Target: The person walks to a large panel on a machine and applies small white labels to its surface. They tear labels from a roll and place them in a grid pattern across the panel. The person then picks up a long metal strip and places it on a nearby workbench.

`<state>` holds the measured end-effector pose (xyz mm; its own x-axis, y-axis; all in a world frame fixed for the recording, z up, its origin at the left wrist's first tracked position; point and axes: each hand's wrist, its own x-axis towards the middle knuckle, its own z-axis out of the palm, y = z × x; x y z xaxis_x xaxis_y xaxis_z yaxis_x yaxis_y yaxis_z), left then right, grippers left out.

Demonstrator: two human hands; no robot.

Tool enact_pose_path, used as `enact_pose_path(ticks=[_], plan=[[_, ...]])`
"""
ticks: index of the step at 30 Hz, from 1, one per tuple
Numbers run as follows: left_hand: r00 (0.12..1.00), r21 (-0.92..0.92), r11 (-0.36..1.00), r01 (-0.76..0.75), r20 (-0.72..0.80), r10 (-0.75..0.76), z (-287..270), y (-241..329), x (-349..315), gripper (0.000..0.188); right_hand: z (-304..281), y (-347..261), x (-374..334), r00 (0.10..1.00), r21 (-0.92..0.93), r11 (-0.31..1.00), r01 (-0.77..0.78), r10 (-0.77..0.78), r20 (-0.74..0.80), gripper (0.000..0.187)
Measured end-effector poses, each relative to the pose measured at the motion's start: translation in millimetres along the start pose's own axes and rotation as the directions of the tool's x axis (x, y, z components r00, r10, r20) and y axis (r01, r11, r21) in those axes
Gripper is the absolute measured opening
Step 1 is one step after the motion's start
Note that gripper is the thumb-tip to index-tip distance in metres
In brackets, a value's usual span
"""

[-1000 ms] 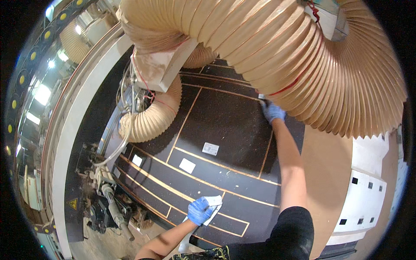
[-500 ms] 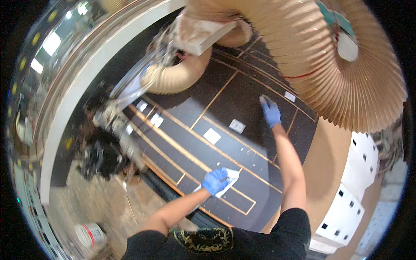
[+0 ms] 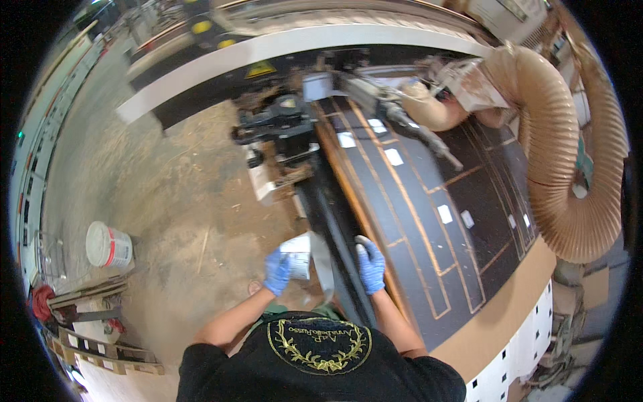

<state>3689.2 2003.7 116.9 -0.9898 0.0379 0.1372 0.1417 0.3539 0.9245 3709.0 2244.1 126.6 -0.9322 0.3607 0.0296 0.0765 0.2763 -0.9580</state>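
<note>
My left hand (image 3: 278, 272), in a blue glove, is closed around a small stack of white paper labels (image 3: 297, 257) with print on them. The stack is over the floor, left of the machine table. My right hand (image 3: 372, 268), also gloved in blue with greyish fingertips, is by the table's near left edge, beside the black rail (image 3: 333, 224). Its fingers look loosely extended and nothing shows in them. Right of it lies a dark panel (image 3: 429, 268) cut with light brown lines. Several white labels rest on the panel, one of them a square label (image 3: 445, 214).
A ribbed tan hose (image 3: 552, 134) loops over the table's far right. A white gantry beam (image 3: 301, 47) spans the back, with a black machine head (image 3: 284, 127) under it. A white bucket (image 3: 108, 244) and a wooden pallet (image 3: 110, 358) stand on the floor at left.
My view has swung left. My left hand has drawn back from the panel with the labels, and my right hand has come back from over the panel to its near left edge.
</note>
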Motion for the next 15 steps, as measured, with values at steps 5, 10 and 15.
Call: enact_pose_path(ticks=[5, 10, 15], plan=[[0.881, -0.169, 0.969, 0.18, -0.411, -0.236, -190, -54, -15, 0.022, 196, -50, -15, 0.926, 0.229, 0.958, -0.174, 0.08, 0.37, 0.028], [0.75, -0.304, 0.938, 0.166, -0.578, -0.321, -301, -88, -14, 0.013, 319, -66, -12, 0.788, 0.213, 0.954, -0.211, 0.037, 0.615, 0.029], [0.655, -0.394, 0.915, 0.093, -0.667, -0.354, -362, -129, 51, 0.017, 393, -50, 29, 0.703, 0.091, 0.993, -0.079, -0.009, 0.711, 0.031]])
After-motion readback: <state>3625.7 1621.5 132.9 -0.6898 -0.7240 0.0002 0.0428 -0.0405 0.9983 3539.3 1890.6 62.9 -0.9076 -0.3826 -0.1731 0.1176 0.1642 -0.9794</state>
